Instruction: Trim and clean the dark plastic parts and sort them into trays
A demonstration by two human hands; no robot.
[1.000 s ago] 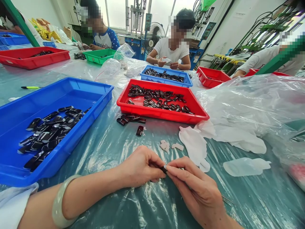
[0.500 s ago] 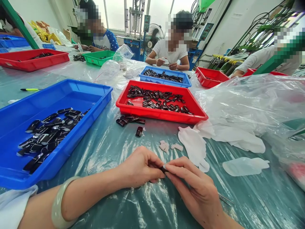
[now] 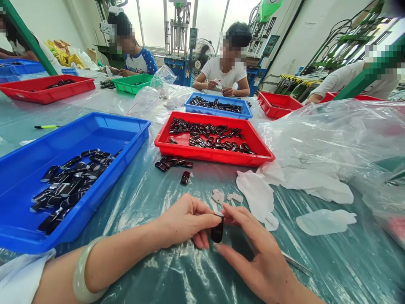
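Note:
My left hand [image 3: 185,220] pinches a small glossy black piece [image 3: 217,231] by its top end, so it hangs upright just above the table. My right hand [image 3: 257,253] is beside it with thumb and forefinger spread around the piece, the fingertip touching its top. A pale bangle [image 3: 81,276] sits on my left wrist. A blue tray [image 3: 28,169] of similar black pieces lies to my left. A red tray [image 3: 207,156] with several more lies ahead.
Loose black pieces [image 3: 172,164] and white scraps [image 3: 221,196] lie before the red tray. White gloves [image 3: 257,194] and crumpled clear plastic [image 3: 341,139] fill the right. A metal tool [image 3: 294,262] lies by my right hand. Other people sit across the table with more trays.
The black piece, earlier hidden between both pinching fingertips, now hangs in full view from my left hand. My right fingers have spread open around it.

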